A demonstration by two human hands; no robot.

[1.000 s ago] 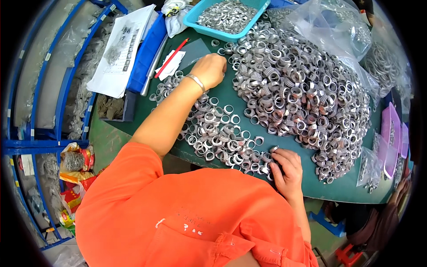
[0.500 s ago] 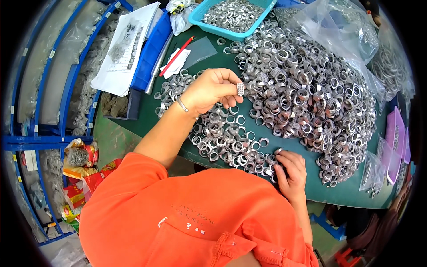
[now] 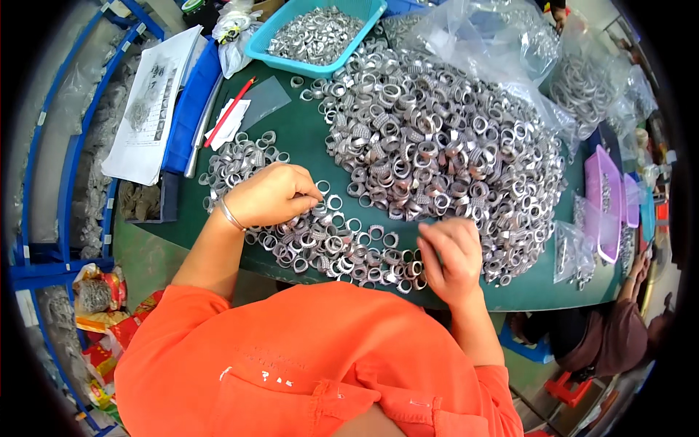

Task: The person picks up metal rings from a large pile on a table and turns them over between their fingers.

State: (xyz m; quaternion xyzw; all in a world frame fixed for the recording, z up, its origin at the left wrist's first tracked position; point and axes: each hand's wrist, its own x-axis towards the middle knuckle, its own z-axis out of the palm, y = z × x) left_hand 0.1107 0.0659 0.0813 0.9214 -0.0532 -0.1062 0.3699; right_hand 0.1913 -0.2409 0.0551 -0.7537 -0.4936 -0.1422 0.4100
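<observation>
My left hand (image 3: 268, 195), with a bangle on its wrist, is over the left part of a smaller spread of silver-grey rings (image 3: 328, 244). Its thumb and fingers are pinched together; whatever sits between them is too hidden to make out. Between that spread and a large heap of similar rings (image 3: 437, 138), my right hand (image 3: 453, 258) is raised with curled fingers. The fingertips cover anything it may hold. Many rings have studded faces.
A turquoise basket (image 3: 256, 52) of small metal pieces stands at the back. Left of it lie a red pencil (image 3: 231, 111), papers (image 3: 149, 109) and a blue bin (image 3: 191, 109). Plastic bags (image 3: 480, 36) cover the heap's far side. A lilac tray (image 3: 603, 204) is on the right, near another person (image 3: 608, 339).
My left hand has lowered toward the smaller spread; the studded ring it pinched no longer shows. My right hand has lifted from the table edge and curled. The view has shifted right.
</observation>
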